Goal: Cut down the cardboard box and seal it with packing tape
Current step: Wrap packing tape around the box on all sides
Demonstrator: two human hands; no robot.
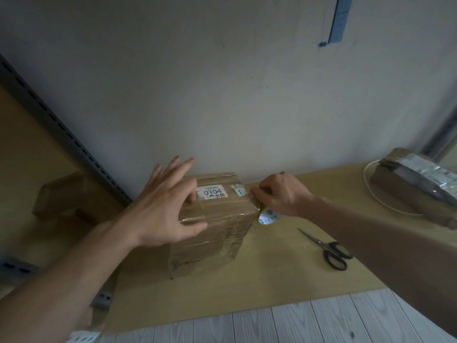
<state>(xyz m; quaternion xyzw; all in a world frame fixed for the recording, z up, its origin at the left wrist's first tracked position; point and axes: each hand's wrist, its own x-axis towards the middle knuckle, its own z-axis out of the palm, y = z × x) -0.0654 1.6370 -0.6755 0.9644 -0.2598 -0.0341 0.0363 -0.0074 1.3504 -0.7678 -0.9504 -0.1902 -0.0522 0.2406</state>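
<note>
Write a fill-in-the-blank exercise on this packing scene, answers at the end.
The label on the cardboard box reads ____.
The right hand grips a roll of ____ at the box's right edge.
The black-handled ____ lie on the table, right of the box.
The hand spread over the box's top is the person's ____.
Missing words: 0104; tape; scissors; left.

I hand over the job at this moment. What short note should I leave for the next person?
Left hand: open, fingers spread on top of the cardboard box.
Right hand: grips the tape roll at the box's top right edge.
Scissors: lie on the table, right of the box.
Done: flaps closed, tape across the top.
Left: probably tape down the right side, cut, press flat.
</note>
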